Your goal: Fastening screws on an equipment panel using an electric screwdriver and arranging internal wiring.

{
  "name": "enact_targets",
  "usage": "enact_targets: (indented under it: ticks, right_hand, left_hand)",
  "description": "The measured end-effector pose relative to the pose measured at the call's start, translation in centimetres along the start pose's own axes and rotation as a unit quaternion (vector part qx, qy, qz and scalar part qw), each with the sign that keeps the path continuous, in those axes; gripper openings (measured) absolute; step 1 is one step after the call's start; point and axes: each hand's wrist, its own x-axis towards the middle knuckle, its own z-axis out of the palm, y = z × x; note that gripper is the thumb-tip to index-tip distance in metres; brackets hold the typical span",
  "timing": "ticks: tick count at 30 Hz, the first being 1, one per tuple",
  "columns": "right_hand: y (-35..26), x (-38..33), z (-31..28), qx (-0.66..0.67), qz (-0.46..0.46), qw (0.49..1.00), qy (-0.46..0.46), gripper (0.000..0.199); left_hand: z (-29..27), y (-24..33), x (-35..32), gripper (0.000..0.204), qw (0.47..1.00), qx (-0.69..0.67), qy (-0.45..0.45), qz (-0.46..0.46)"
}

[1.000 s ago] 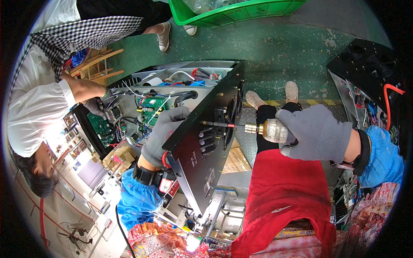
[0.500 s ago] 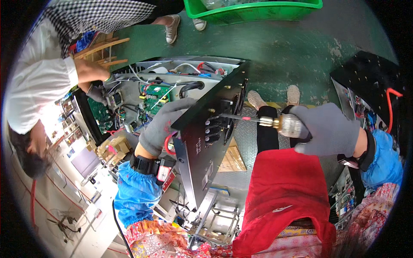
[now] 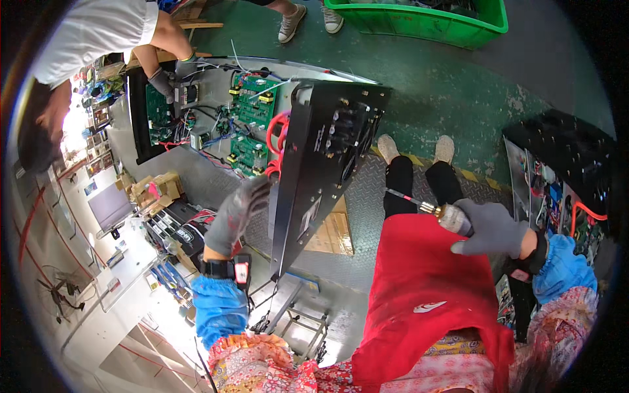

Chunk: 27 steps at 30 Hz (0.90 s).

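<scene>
My right hand [image 3: 488, 228], in a grey glove, is closed around the clear amber handle of a screwdriver [image 3: 453, 220]. The screwdriver's long shaft points left, with its tip apart from the black metal panel [image 3: 308, 170]. That panel stands tilted at the side of an opened metal cabinet and bears black terminals and small brass-coloured fasteners. My left hand [image 3: 237, 215], also gloved, is raised by the panel's left edge, its fingers stretched out below a loop of red cable [image 3: 278, 141]. Whether the fingertips touch the panel or cable, I cannot tell.
Green circuit boards [image 3: 254, 99] and wiring fill the cabinet at left, where a co-worker's gloved hand [image 3: 162, 85] works. A green bin [image 3: 426, 25] stands at the far side. Another black unit [image 3: 563, 154] is at right. Flat cardboard [image 3: 331, 232] lies behind the panel.
The screwdriver has been drawn back from the panel, toward my body. My left hand has come off the panel's inner side and moved lower. The view has shifted, showing more circuit boards.
</scene>
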Motion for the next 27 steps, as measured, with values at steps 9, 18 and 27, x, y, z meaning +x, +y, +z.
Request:
enact_targets:
  ticks: [9,18,27]
  right_hand:
    - [-3.4,1.3,11.5,0.087,-0.025,0.994,0.058,0.070]
    - [-3.8,1.3,23.7,0.134,-0.018,0.979,0.153,0.071]
    - [-4.5,0.3,27.3,0.147,0.015,0.983,0.112,0.083]
  left_hand:
    - [-1.1,-10.0,0.5,0.065,0.984,-0.094,-0.138,0.054]
    - [-3.3,-11.5,4.4,0.046,0.951,0.064,-0.210,0.217]
    - [-3.6,-12.5,5.3,0.045,0.980,0.067,-0.099,0.162]
